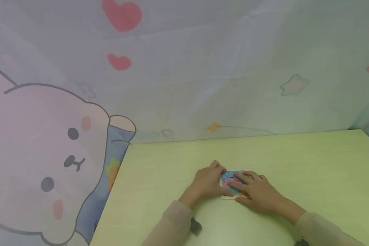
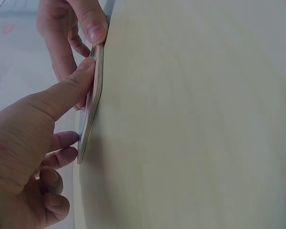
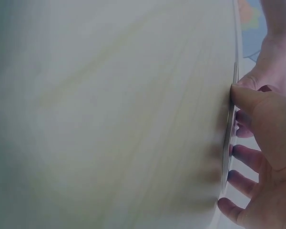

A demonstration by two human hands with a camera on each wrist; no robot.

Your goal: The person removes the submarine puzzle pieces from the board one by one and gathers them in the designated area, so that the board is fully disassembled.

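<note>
A small flat picture board (image 1: 229, 177) with a pink figure on blue lies on the table under both hands. My left hand (image 1: 206, 181) holds its left end, the thumb along the near side and the fingers at the far left corner. Across the picture my right hand (image 1: 259, 193) spreads its fingers, pressing down, with the thumb by the near edge. In the left wrist view the board (image 2: 91, 119) shows its thin pale edge, and the left thumb (image 2: 71, 88) lies against it. Fingers cover much of the picture's right part.
The pale yellow table (image 1: 160, 167) stretches out on all sides of the hands. Behind it hangs a cloth backdrop (image 1: 184, 85) printed with hearts, stars and a large cartoon bear (image 1: 49, 153) at left. A small dark object (image 1: 195, 226) sits by the left sleeve.
</note>
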